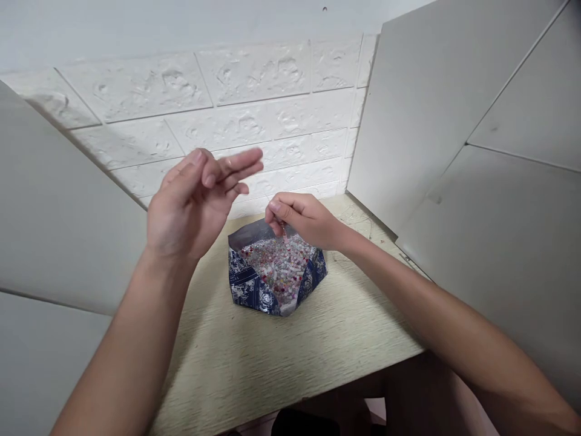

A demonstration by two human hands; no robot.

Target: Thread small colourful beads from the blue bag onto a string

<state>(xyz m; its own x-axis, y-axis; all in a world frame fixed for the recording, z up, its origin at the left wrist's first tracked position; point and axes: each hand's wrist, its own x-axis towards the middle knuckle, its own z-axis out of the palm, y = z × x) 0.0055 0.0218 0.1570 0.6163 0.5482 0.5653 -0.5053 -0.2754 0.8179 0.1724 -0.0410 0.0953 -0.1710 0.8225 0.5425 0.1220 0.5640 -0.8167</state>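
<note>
A dark blue patterned bag [247, 284] with its top folded open stands on the table, full of small loose beads [276, 266] in pink, white, red and clear. Just over its back rim, my right hand [302, 218] is closed in a pinch, and a short strand of pinkish beads [285, 235] hangs from its fingers toward the heap. Higher and to the left, my left hand [186, 206] is held in the air, palm turned inward. Its thumb and index finger press together while the other fingers point right; whatever they pinch is too small to make out.
Behind the pale wooden table [290, 345] rises a white brick-patterned wall [254, 72]. Grey panels flank it, a left panel [59, 200] and a right panel [422, 115]. Thin thread-like strands [363, 219] lie near the table's back right corner.
</note>
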